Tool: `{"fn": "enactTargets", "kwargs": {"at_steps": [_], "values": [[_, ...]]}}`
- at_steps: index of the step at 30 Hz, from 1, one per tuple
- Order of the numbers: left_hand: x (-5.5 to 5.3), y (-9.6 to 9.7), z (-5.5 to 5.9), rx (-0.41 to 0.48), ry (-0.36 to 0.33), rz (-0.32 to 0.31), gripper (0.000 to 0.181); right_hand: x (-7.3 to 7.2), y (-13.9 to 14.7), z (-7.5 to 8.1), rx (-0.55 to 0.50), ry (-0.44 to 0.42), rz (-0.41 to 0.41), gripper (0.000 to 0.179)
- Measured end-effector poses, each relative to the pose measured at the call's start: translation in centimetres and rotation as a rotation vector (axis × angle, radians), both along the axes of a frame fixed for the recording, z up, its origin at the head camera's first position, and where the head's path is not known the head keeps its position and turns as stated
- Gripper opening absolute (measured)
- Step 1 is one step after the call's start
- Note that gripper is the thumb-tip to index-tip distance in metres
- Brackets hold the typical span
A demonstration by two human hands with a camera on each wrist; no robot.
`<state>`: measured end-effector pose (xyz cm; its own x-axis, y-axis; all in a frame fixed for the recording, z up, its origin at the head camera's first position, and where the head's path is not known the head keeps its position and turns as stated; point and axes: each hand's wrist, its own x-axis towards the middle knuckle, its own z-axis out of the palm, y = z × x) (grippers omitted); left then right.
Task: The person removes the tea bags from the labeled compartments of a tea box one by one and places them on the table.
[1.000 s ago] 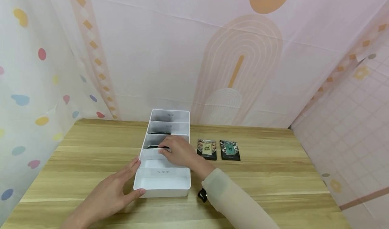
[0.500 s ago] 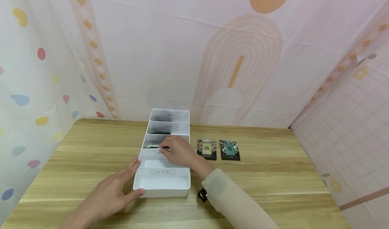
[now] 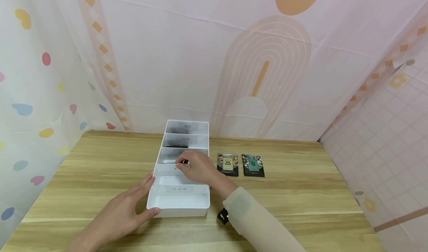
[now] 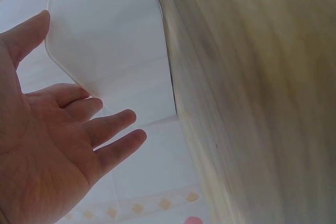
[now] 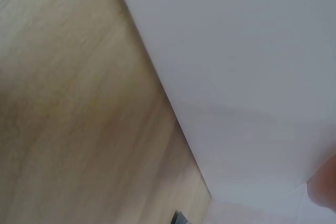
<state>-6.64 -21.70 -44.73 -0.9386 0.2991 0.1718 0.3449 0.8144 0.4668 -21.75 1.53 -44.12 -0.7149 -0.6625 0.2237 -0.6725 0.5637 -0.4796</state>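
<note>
A white divided box (image 3: 180, 212) stands on the wooden table, its compartments running away from me. My right hand (image 3: 198, 165) reaches over its right side into the middle, finger and thumb pinching a black packet (image 3: 185, 162) at a divider; most of the packet is hidden. In the right wrist view only a fingertip (image 5: 323, 186) shows beside the box's side wall. My left hand (image 3: 125, 209) rests against the box's near left corner, thumb at the front, fingers along the side. The left wrist view shows those fingers loosely spread, the thumb at the rim.
Right of the box lie two flat black packets, one with a yellow label (image 3: 227, 164) and one with a teal label (image 3: 253, 165). A dark packet (image 3: 177, 146) shows in a farther compartment. Beside the right cuff is a small black item (image 3: 223, 216). Patterned curtains (image 3: 160, 58) enclose the table.
The black packet's edge at the middle divider has sunk lower and shows less to the left of my right fingers. The right hand has shifted barely; the left hand and box are still.
</note>
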Motion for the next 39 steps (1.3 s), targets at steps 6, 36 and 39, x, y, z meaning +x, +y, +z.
{"fn": "enactTargets", "kwargs": {"at_steps": [6,36,39], "values": [[0.0,-0.1,0.0,0.002,-0.003,0.002,0.089,0.1,0.1,0.0,-0.052,-0.021,0.003,0.010],[0.1,0.1,0.3,0.001,-0.024,0.006,0.090,0.0,1.5,2.6,-0.135,0.027,-0.045,0.016],[0.1,0.0,0.3,-0.001,-0.022,0.008,0.090,0.0,1.6,3.2,-0.142,0.049,-0.042,0.015]]}}
